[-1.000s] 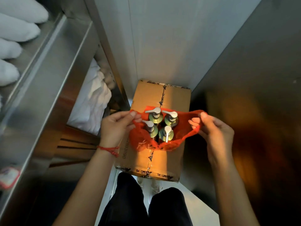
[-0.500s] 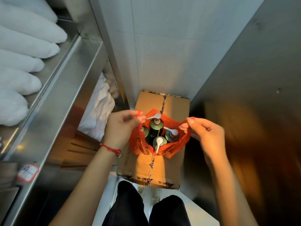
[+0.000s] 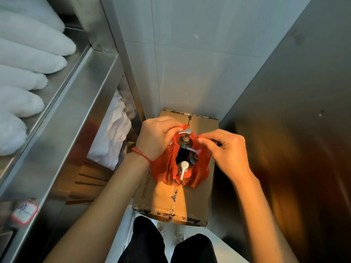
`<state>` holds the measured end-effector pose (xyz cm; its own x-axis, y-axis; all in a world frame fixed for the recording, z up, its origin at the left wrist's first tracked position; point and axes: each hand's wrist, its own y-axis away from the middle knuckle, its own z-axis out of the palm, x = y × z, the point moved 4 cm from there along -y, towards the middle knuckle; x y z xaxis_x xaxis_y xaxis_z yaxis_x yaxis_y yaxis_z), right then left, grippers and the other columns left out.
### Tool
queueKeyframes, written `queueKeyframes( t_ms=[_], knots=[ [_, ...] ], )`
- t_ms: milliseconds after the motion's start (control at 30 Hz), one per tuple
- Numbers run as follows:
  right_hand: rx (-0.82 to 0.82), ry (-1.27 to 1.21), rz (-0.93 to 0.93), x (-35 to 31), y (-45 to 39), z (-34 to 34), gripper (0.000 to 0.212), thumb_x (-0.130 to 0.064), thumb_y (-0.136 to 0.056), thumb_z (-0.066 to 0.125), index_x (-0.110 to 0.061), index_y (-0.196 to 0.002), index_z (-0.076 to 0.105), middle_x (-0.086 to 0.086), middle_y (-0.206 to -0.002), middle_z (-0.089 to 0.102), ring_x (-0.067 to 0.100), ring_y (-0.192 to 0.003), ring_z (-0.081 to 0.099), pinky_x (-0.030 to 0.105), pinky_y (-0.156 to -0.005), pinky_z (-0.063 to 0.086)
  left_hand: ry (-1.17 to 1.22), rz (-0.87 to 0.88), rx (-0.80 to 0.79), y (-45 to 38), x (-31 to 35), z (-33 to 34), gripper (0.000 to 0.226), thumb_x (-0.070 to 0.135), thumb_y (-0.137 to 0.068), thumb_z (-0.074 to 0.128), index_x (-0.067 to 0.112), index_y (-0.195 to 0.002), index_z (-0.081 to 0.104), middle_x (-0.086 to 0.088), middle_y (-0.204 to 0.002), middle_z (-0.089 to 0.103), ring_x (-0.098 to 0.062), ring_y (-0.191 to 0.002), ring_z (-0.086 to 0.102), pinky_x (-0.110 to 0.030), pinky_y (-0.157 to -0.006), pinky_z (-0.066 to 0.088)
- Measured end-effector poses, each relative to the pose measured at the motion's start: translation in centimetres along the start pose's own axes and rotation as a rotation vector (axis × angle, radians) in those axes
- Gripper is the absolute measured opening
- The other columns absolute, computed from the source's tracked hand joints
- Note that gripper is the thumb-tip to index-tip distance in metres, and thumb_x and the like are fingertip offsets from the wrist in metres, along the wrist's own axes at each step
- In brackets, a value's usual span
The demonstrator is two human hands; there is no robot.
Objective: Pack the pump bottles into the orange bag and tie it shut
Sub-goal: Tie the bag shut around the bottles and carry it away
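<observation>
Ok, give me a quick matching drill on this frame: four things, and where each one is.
Things:
1. orange bag
2. cardboard box
3. white rolled towels
4. red string bracelet

Places:
A. on the left wrist
B. on the metal shelf at left
C. on top of the box, held by both hands
D. on the floor under the bag

Pairs: 1-C, 2-D, 3-B, 4-A

Taped cardboard box [image 3: 171, 199] carries orange bag [image 3: 163, 170]; floor beneath, apparently.
</observation>
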<state>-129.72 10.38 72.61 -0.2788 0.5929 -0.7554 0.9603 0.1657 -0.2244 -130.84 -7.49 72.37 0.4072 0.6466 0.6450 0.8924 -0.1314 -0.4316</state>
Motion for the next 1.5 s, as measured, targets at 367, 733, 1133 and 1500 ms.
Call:
queueKeyframes(
  t_ms=[367, 733, 1133, 1500],
  knots=[
    [0.009, -0.34, 0.134, 1.3, -1.3, 1.9, 0.012, -0.005, -0.073, 0.073, -0.014, -0.081, 0.073, -0.001, -0.079, 0.068, 0.007, -0.077, 0.063, 0.019, -0.075, 0.048, 0.682, -0.512, -0.112, -1.5, -1.3, 5.5, 0.017, -0.005, -0.075, 0.065, 0.009, -0.083, 0.069, 0.019, -0.057, 0.068, 0.004, -0.061, 0.064, -0.01, -0.061, 0.049],
    [0.049, -0.498, 0.283, 2.4, -1.6, 2.9, 0.008, -0.007, -0.073, 0.073, -0.011, -0.079, 0.072, 0.005, -0.077, 0.062, 0.01, -0.075, 0.058, 0.025, -0.073, 0.048, 0.597, -0.632, -0.263, -2.0, -2.2, 5.7, 0.011, 0.006, -0.08, 0.064, 0.0, -0.088, 0.069, 0.018, -0.038, 0.058, 0.006, -0.041, 0.053, -0.008, -0.045, 0.043],
    [0.016, -0.572, 0.419, 2.8, -1.5, 4.4, 0.008, -0.015, -0.071, 0.074, -0.011, -0.078, 0.074, 0.022, -0.083, 0.064, 0.028, -0.075, 0.059, 0.034, -0.072, 0.049, 0.804, -0.623, -0.508, 0.3, -2.1, 5.7, 0.03, -0.009, -0.073, 0.065, 0.003, -0.1, 0.064, 0.014, -0.064, 0.072, -0.002, -0.069, 0.067, -0.012, -0.065, 0.051],
    [0.001, -0.636, 0.456, 4.1, -0.5, 5.1, 0.018, -0.012, -0.076, 0.069, -0.015, -0.094, 0.072, 0.011, -0.087, 0.067, 0.012, -0.082, 0.064, 0.02, -0.073, 0.053, 0.679, -0.754, -0.336, 0.9, -3.4, 6.0, 0.009, 0.012, -0.082, 0.062, 0.008, -0.086, 0.069, 0.01, -0.05, 0.063, -0.003, -0.052, 0.058, -0.018, -0.058, 0.049]
  ],
)
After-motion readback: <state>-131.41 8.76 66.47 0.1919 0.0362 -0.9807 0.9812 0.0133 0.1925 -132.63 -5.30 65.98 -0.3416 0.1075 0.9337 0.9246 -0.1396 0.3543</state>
